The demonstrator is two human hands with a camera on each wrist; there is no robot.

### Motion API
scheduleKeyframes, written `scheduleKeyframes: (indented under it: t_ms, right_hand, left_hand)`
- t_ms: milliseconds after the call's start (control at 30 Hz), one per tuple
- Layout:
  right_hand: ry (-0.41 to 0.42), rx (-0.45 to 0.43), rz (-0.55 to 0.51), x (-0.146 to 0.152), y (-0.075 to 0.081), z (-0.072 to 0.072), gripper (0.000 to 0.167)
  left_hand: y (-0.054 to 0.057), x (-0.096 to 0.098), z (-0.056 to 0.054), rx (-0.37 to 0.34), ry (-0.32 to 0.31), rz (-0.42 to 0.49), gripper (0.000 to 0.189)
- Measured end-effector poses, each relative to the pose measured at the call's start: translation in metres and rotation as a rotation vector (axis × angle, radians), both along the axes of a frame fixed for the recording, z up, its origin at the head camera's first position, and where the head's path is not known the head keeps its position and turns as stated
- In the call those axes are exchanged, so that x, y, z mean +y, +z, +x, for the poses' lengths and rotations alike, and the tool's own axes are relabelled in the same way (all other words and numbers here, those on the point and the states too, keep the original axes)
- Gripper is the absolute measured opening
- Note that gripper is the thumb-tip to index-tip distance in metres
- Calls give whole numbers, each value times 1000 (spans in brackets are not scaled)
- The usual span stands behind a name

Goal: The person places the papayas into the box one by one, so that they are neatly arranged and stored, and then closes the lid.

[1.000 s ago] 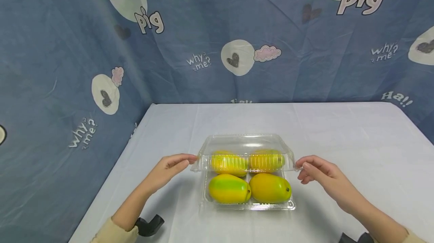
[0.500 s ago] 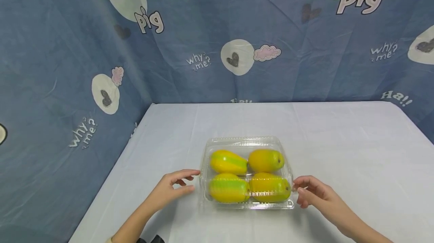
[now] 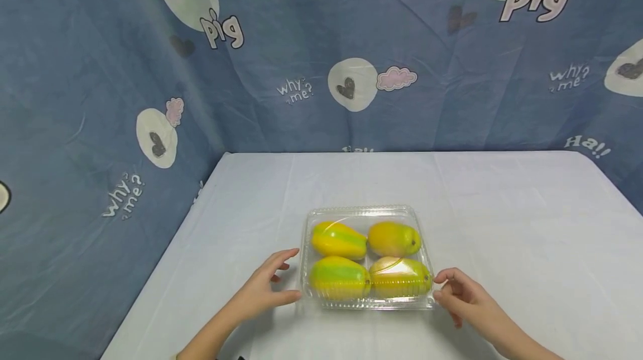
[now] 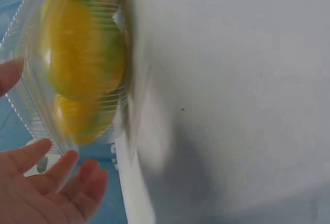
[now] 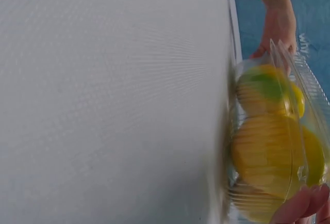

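In the head view a clear plastic clamshell container (image 3: 361, 210) stands on the table, with several yellow-green mangoes (image 3: 339, 240) inside. Its lid (image 3: 346, 294) covers them, and the right wrist view shows its rim slightly apart from the base at the far corner. Beside the left edge is my left hand (image 3: 258, 294), its fingers fairly straight. The thumb (image 4: 10, 75) touches the lid rim in the left wrist view. At the right front corner my right hand (image 3: 469, 301) pinches the rim between thumb and curled fingers, partly cut off in the right wrist view.
A white cloth covers the table (image 3: 502, 198), which extends behind and to both sides of the container. Behind and to the left hangs a blue printed curtain (image 3: 281, 30).
The raised front of the lid has swung down over the front mangoes. Both hands have come lower and nearer to me along the container's sides.
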State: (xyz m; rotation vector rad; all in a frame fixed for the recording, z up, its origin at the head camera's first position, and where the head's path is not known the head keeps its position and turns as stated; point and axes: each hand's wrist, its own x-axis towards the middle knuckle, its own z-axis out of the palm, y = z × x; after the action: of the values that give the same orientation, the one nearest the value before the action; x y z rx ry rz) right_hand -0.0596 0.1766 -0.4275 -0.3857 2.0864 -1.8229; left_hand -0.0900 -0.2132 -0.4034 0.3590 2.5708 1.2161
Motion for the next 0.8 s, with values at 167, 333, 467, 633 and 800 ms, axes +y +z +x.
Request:
scheduleKeyframes:
  t_ms: [167, 333, 467, 633, 800]
  right_hand:
    - [5, -37, 0, 0, 0, -1, 14]
    - [0, -124, 28, -2, 1, -2, 18]
    - [-7, -187, 38, -4, 0, -5, 20]
    - [-1, -238, 10, -4, -2, -7, 18]
    - [31, -323, 18, -4, -3, -8, 18]
  left_hand:
    - [-1, 3, -3, -51, -15, 4, 79]
    - [-1, 3, -3, -88, -46, 42, 82]
    - [-2, 4, -2, -118, -81, 74, 83]
    - [-4, 3, -1, -178, -109, 111, 85]
    - [-3, 4, -2, -276, -85, 161, 87]
